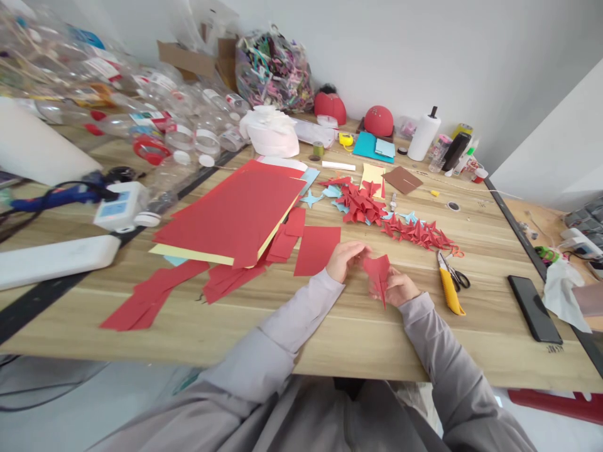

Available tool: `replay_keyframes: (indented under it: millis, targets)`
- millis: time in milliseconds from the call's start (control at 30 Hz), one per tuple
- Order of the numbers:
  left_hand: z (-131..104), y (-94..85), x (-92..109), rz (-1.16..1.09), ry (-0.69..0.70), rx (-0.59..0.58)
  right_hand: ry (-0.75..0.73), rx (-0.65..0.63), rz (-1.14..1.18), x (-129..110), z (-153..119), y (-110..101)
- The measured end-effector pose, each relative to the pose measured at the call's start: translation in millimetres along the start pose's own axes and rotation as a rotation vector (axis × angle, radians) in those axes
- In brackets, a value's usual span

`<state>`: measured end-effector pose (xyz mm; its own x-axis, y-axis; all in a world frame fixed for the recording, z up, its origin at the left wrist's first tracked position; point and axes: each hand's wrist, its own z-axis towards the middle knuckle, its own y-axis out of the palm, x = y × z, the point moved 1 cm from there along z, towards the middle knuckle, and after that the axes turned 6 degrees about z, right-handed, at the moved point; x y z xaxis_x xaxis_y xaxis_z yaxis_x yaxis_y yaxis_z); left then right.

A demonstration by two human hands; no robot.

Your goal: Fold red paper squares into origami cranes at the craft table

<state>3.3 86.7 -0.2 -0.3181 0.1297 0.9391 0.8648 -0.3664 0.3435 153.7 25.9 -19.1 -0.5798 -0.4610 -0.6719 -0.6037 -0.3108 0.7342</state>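
Note:
My right hand (401, 287) is closed on a folded piece of red paper (378, 274) with a narrow point hanging downward, held over the front of the table. My left hand (347, 258) is just left of it, fingers loosely curved and apart, fingertips close to the paper's upper left edge; whether they touch cannot be made out. A flat red paper rectangle (319, 251) lies by my left wrist. Beyond my hands is a heap of folded red paper stars (360, 204), and a row of more red stars (418, 232) stretches right, with light blue ones among them.
Large red sheets (235, 207) and cut red strips (151, 295) lie to the left. A yellow-handled cutter (451, 289), scissors (459, 277) and a black phone (534, 309) are on the right. Plastic bottles (188, 135) crowd the far left; a white paper roll (424, 137) stands at the back.

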Motion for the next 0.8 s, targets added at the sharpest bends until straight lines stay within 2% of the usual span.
replay_keyframes:
  millis: [200,300,633,800]
  targets:
    - [-8,12.1,3,-0.033,-0.019,-0.261,0.152,0.027,-0.031,6,-1,-4]
    - [-12,14.0,3,-0.009,-0.054,-0.299,0.190,0.038,-0.044,8,-1,-3]
    - [-12,15.3,6,-0.066,-0.115,-0.196,0.196,0.028,-0.057,7,-2,1]
    - [-6,11.7,6,-0.182,-0.103,-0.093,0.092,-0.002,-0.040,5,-3,3]
